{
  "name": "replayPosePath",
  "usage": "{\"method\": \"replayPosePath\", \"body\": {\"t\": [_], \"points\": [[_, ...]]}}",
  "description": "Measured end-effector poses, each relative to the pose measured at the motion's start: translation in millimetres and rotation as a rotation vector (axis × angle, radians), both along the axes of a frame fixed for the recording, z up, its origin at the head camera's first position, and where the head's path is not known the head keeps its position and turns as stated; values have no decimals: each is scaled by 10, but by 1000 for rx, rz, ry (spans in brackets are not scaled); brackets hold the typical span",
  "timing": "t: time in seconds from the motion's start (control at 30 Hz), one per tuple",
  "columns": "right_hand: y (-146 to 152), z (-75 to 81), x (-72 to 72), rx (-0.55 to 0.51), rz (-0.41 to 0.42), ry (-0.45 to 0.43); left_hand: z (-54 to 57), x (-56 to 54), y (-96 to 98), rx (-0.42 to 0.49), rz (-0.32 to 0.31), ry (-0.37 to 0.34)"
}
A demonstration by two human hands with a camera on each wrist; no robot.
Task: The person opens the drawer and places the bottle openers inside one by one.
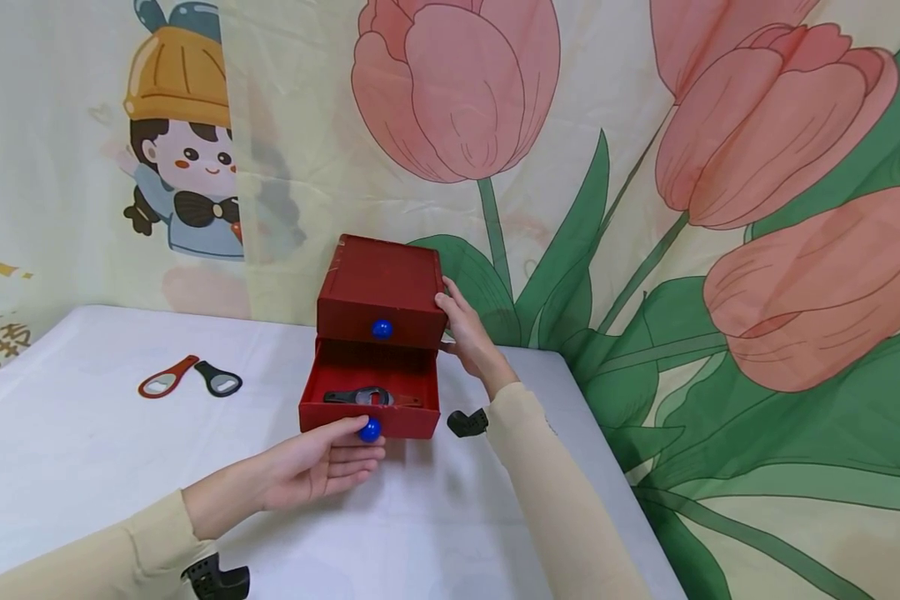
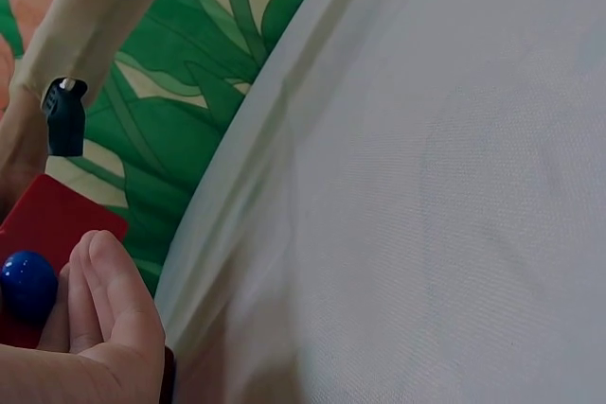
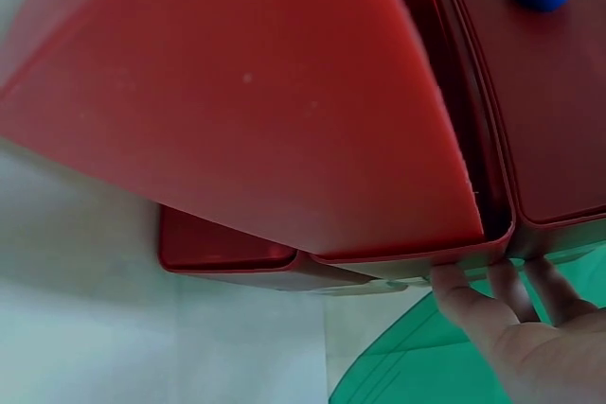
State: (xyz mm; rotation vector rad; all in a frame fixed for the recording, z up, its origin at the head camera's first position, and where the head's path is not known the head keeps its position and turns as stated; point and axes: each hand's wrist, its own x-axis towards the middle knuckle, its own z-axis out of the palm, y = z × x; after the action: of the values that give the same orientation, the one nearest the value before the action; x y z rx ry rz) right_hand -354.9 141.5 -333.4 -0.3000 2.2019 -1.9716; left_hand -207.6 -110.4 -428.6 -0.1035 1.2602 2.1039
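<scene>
Drawer [image 1: 408,422] out, bkgd txt "转" [image 1: 12,337]

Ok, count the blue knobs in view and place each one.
2: the upper knob on the closed drawer, the lower knob on the open drawer, at the left hand. Others may be hidden below.

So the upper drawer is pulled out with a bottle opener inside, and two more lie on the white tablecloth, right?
Not quite: the head view shows the lower drawer pulled out, with a bottle opener inside. The red bottle opener and black bottle opener do lie on the white tablecloth.
</scene>
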Motion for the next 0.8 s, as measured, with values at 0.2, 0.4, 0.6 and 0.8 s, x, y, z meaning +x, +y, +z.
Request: {"method": "replayPosePath", "body": {"t": [0.2, 0.4, 0.6, 0.8], "points": [[0, 5, -5, 1, 0, 1, -1, -33, -4, -5, 14, 11], [-2, 13, -9, -1, -2, -3, 6, -87, 7, 10, 12, 30], [-8, 11, -10, -4, -2, -7, 30, -134, 36, 23, 25, 50], [-8, 6, -13, -3, -8, -2, 43, -154, 63, 16, 33, 64]]}}
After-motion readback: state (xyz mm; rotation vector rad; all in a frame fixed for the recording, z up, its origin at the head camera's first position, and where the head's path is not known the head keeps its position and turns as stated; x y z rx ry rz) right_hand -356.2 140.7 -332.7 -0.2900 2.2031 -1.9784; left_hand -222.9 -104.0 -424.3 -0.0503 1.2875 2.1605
